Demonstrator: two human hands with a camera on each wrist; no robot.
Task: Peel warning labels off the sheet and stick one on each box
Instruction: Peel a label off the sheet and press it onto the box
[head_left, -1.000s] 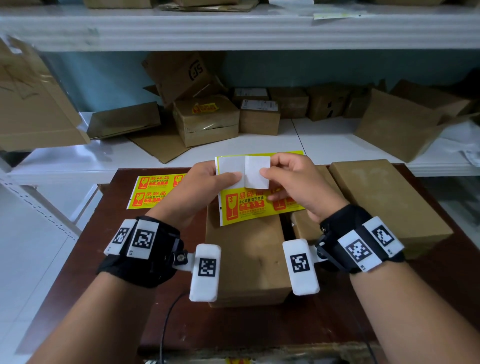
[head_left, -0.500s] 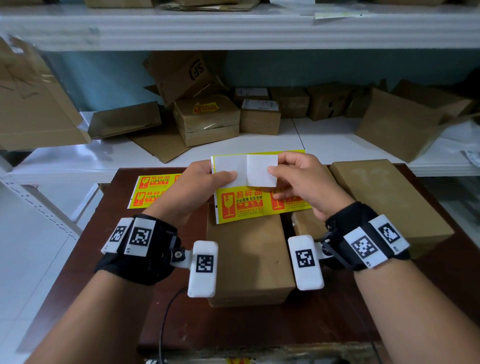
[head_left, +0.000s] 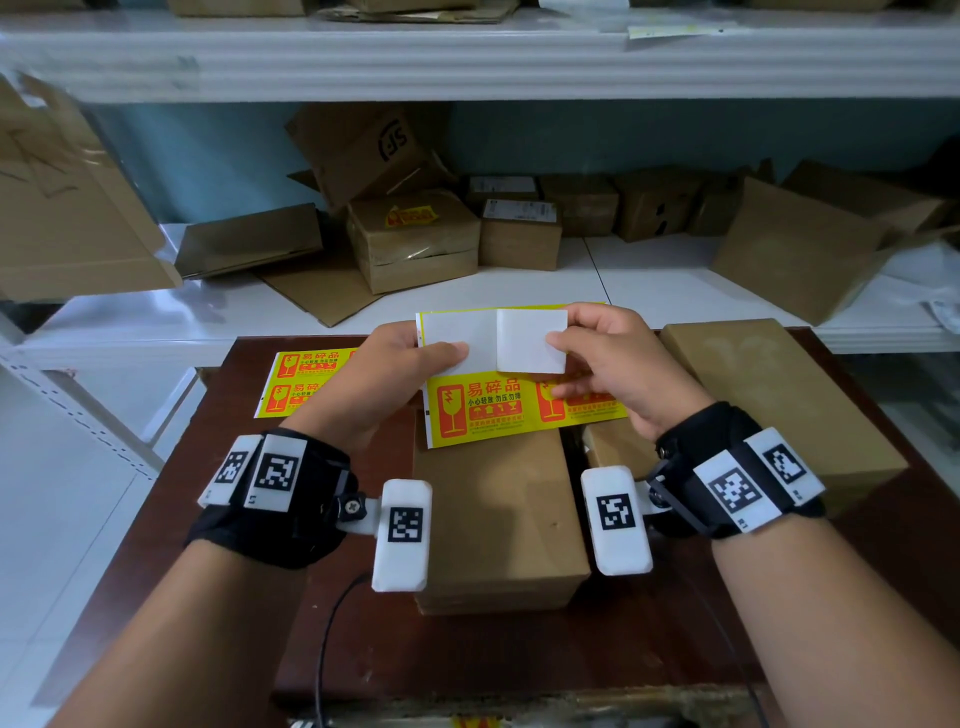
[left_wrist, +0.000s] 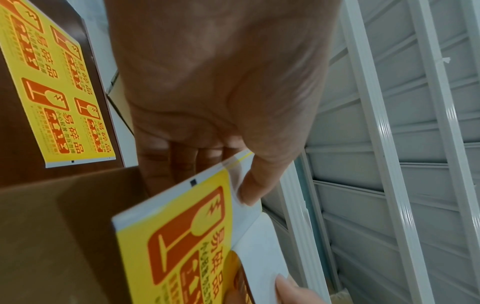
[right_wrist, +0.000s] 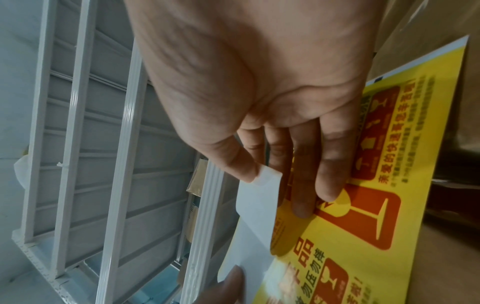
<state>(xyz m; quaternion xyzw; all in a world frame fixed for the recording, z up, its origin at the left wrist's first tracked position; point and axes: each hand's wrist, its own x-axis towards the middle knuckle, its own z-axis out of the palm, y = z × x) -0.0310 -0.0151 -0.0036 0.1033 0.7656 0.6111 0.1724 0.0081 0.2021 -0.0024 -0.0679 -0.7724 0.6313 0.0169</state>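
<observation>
I hold a yellow label sheet (head_left: 493, 410) above the middle cardboard box (head_left: 498, 519). My left hand (head_left: 447, 356) pinches the sheet's bare white upper-left part, thumb on top. My right hand (head_left: 563, 332) pinches a warning label (head_left: 530, 340) that is partly peeled and folded back, showing its white underside. In the right wrist view, the thumb holds the label (right_wrist: 257, 205) by its corner and the other fingers rest on the sheet (right_wrist: 363, 226). The left wrist view shows the thumb on the sheet's (left_wrist: 182, 236) edge. A larger flat box (head_left: 769, 395) lies at the right.
A second label sheet (head_left: 306, 382) lies on the dark brown table (head_left: 363, 649) at the back left. A smaller box (head_left: 613, 447) sits between the two big ones. White shelves (head_left: 649, 280) behind the table hold several cardboard boxes, one with a yellow label (head_left: 410, 215).
My right hand has pulled the label farther to the right, so more of its white underside shows. Both hands and the sheet have risen slightly.
</observation>
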